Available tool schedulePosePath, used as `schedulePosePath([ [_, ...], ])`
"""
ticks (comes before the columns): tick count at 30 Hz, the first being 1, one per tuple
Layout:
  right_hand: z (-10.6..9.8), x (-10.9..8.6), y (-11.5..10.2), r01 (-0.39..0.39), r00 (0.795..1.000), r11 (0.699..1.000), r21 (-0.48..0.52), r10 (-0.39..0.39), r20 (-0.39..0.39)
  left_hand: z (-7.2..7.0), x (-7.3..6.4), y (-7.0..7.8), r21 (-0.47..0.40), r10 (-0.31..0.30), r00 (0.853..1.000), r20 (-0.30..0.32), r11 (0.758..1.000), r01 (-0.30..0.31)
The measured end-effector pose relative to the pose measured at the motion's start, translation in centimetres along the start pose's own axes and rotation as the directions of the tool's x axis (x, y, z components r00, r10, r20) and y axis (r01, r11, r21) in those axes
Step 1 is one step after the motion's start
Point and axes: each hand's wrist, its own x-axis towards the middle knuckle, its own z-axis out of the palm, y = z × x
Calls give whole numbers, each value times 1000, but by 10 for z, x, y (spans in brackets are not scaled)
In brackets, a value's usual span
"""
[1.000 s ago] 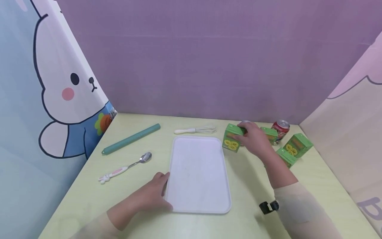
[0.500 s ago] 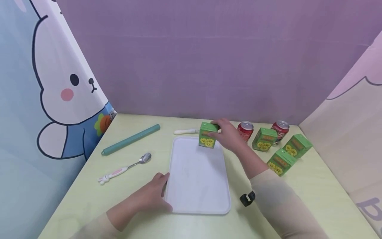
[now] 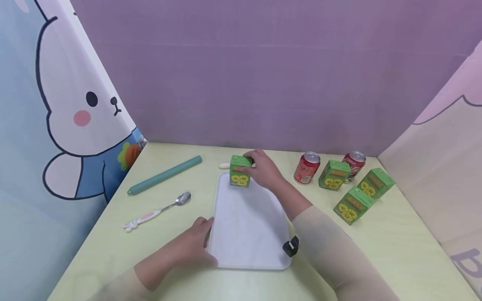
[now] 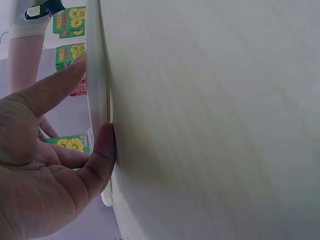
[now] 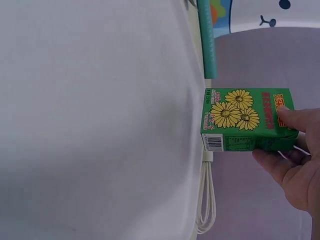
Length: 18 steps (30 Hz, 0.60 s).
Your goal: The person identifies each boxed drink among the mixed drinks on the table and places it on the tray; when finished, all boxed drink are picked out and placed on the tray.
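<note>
Green carton (image 3: 238, 174) is what I see in the right hand (image 3: 265, 170), pinched between thumb and fingers, upright at the far left corner of the white tray (image 3: 248, 236); whether its base touches the tray, I can't tell. I find the left hand (image 3: 193, 246) relaxed, thumb and fingers spread against the tray's left edge. Right of the tray I count three cartons (image 3: 351, 209) and two red cans (image 3: 306, 169); left of it lies a spoon (image 3: 151, 215).
</note>
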Motion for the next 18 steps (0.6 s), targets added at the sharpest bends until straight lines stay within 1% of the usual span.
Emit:
schedulePosePath([
  [8, 18, 7, 0, 13, 1000, 1000, 13, -14, 23, 0, 0, 3, -14, -12, 1000, 13, 1000, 13],
  [14, 18, 8, 0, 35, 999, 999, -17, -34, 35, 0, 0, 3, -10, -17, 1000, 15, 1000, 17],
  [18, 16, 9, 0, 31, 999, 999, -33, -29, 44, 0, 0, 3, 4, -13, 1000, 10, 1000, 13],
])
